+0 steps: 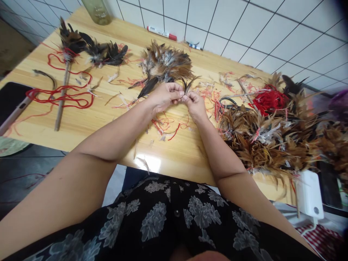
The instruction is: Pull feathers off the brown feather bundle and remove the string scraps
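A small bunch of dark brown feathers (pixel 187 86) is pinched by its base between both hands, tips pointing up and away from me. My left hand (pixel 168 97) closes on the base with thumb and fingertips. Meeting it from the other side, my right hand (pixel 195 105) grips the same base in a pinch. Just beyond the hands lies a large pile of brown and grey feathers (pixel 167 61). Bits of red string (pixel 163 125) and loose fluff are scattered on the wooden table (pixel 114 132) under and around my hands.
To the left, a stick with dark feathers tied on top (pixel 63 96) lies among loops of red cord (pixel 81 105), beside a phone (pixel 13 101). Feather bundles (pixel 261 141) and a red string heap (pixel 272 101) cover the right. Markers (pixel 161 33) lie by the tiled wall.
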Demonstrator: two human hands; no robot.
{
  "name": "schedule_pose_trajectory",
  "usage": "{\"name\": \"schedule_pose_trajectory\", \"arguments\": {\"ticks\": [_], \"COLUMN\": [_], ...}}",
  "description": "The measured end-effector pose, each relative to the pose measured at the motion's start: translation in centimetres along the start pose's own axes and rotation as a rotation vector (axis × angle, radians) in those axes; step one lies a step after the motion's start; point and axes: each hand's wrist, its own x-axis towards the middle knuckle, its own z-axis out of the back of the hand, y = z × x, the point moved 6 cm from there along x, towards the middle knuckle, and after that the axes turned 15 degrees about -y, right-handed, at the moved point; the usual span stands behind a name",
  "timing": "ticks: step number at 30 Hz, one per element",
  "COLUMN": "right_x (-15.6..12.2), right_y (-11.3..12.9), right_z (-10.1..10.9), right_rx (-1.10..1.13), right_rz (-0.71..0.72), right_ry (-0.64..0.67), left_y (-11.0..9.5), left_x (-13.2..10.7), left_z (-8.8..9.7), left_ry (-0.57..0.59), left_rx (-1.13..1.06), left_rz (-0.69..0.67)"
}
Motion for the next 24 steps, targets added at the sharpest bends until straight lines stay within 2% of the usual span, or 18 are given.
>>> {"name": "schedule_pose_trajectory", "arguments": {"ticks": [6,11,15,19,24], "right_x": [-0.2,-0.6,-0.8,-0.7,-0.4], "right_y": [0.9,1.8,2.1,1.7,1.8], "right_z": [-0.2,-0.2,-0.3,-0.2,0.1], "right_rx": [0.054,0.104,0.164,0.217,0.280], "right_rz": [-0.053,-0.182,-0.210,-0.225,-0.199], "right_ry": [0.068,0.097,0.108,0.088,0.062], "left_y": [-0.1,-0.1,-0.3,-0.5,-0.7], "left_x": [-0.2,-0.5,-0.8,-0.9,-1.1], "left_z": [-0.1,-0.2,-0.4,-0.4,-0.4], "left_ry": [0.071,0.061,0.061,-0.016,-0.102], "left_rx": [-0.095,-0.115,-0.103,-0.121,-0.217], "left_rz": [0.025,0.057,0.078,0.094,0.179]}}
